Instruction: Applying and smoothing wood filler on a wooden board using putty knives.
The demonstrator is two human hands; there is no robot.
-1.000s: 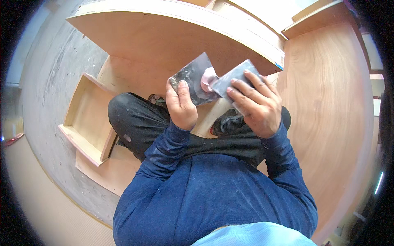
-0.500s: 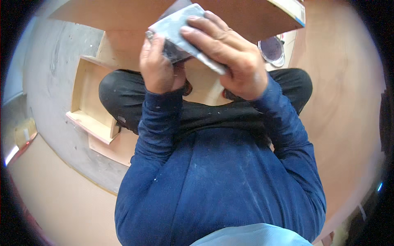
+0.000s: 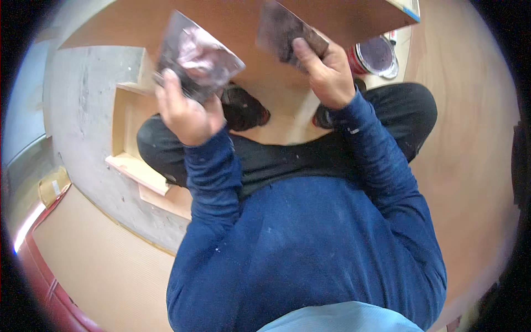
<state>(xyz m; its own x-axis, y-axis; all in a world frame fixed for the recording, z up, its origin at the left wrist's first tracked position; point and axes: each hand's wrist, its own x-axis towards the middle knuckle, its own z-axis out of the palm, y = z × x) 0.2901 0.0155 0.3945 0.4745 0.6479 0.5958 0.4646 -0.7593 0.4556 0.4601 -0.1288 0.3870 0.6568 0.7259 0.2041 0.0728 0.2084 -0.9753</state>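
Hands parted, left hand (image 3: 188,113) scraper (image 3: 196,55) apart from right hand (image 3: 326,77) scraper (image 3: 285,33)

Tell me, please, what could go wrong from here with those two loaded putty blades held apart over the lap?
1. The left hand holds a blade carrying a lump of pinkish filler; tilted, it might drop onto the dark trousers or the wooden panel.
2. The open can stands close behind the right hand; a backward sweep of the right blade could knock it.
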